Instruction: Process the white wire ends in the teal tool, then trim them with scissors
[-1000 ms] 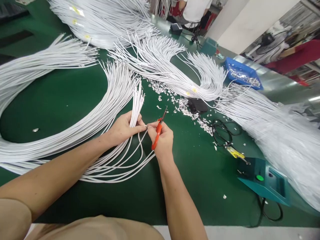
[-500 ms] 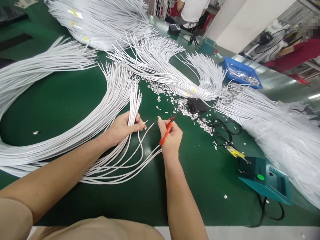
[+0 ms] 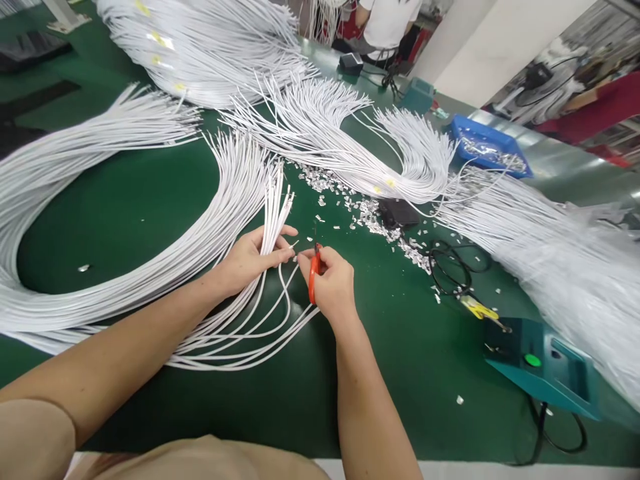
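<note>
My left hand (image 3: 255, 259) is closed round a small bunch of white cables (image 3: 273, 217), their stripped ends pointing up and away from me. A single cable end shows by its thumb tip. Close beside it on the right, my right hand (image 3: 333, 280) grips red-handled scissors (image 3: 315, 275), whose dark tip points away from me. Its thumb and finger come near the left fingertips, by a small pale piece too tiny to make out. Several loose cables (image 3: 280, 343) curve below the hands. A large curved bundle of white cables (image 3: 200, 250) lies to the left on the green table (image 3: 400, 400).
Small silvery pieces (image 3: 373, 220) are scattered beyond my hands, around a black block (image 3: 399, 213). More cable bundles (image 3: 345, 153) lie behind. A blue tray (image 3: 490, 147) of small parts stands at far right. Nearer is a teal machine (image 3: 543, 367) with a green button. Co-workers are beyond.
My right hand has moved left with the scissors, closing the gap to my left hand. The scissors have turned to point more straight away from me. The whole view has shifted slightly.
</note>
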`<control>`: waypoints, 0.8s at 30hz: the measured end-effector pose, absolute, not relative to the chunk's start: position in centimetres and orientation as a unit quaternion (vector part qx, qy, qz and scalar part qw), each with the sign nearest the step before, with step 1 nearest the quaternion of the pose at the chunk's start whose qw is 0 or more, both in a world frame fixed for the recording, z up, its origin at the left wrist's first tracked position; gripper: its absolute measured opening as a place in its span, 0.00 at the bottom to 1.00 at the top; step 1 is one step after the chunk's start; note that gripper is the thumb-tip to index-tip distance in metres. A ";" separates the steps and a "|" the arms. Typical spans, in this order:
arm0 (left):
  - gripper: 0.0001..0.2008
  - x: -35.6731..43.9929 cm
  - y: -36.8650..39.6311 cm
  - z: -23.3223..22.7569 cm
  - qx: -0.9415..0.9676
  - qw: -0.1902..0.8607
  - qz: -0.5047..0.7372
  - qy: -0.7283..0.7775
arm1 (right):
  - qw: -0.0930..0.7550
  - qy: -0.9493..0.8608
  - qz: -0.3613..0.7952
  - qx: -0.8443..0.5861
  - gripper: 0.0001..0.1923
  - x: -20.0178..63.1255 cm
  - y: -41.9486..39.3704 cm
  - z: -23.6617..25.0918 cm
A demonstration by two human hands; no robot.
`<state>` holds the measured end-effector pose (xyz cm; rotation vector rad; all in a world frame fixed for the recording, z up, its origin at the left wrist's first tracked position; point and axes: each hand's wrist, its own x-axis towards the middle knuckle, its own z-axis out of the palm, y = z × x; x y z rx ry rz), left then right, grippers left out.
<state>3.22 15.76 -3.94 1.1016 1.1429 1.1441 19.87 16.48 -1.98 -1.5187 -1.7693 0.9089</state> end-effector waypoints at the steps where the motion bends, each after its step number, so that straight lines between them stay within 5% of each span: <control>1: 0.19 3.2 15.8 -3.9 0.472 0.555 0.483 0.486 | 0.283 -0.699 0.305 -0.582 0.09 20.1 16.5 -2.0; 5: 0.19 3.1 15.8 -3.7 0.483 0.551 0.469 0.494 | 0.235 -0.736 0.236 -0.589 0.13 20.6 16.5 -2.1; 13: 0.23 3.4 15.5 -3.3 0.451 0.615 0.417 0.495 | 0.396 -0.580 0.471 -0.533 0.11 19.6 16.5 -1.2; 19: 0.18 3.4 15.5 -3.1 0.438 0.614 0.418 0.506 | 0.546 -0.501 0.275 -0.612 0.13 20.9 16.9 -1.1; 24: 0.20 3.8 15.1 -3.0 0.440 0.630 0.389 0.508 | 0.543 -0.547 0.316 -0.553 0.11 20.3 16.4 -0.8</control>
